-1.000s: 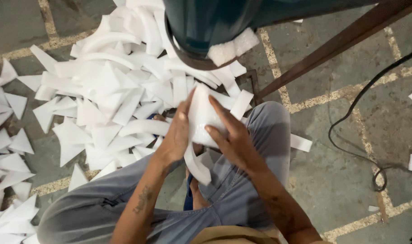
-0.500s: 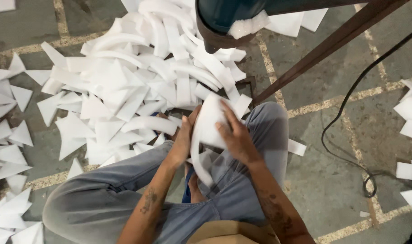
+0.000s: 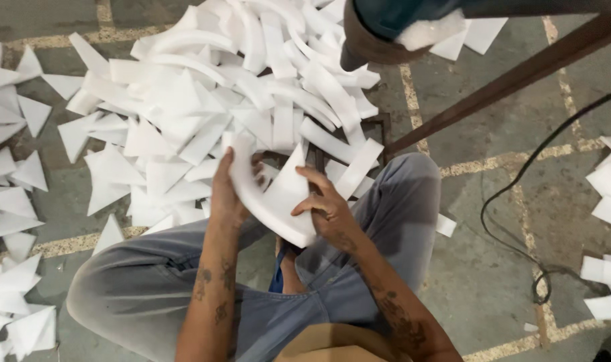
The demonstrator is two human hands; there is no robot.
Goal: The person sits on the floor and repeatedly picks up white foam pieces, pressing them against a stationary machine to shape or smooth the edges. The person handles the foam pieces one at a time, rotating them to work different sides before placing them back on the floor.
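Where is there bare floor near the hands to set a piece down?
Bare floor lies right of the right knee, bordered by the black cable and the slanted brown bar. Ahead of both hands, the foam offcut pile is crowded; triangles cover the far left.

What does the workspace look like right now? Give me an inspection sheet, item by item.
Surface: grey concrete floor with pale yellowish joint lines.
Job's things: curved white foam piece held between both hands, above the person's lap.
Clutter: big heap of white foam offcuts, strips and triangles; more triangles at left, loose pieces at right.
Hands: left hand grips the piece's left edge; right hand pinches its right side.
Cables: black cable trails across the floor at right.
Surroundings: brown slanted bar; dark teal machine part overhead; grey trousers.
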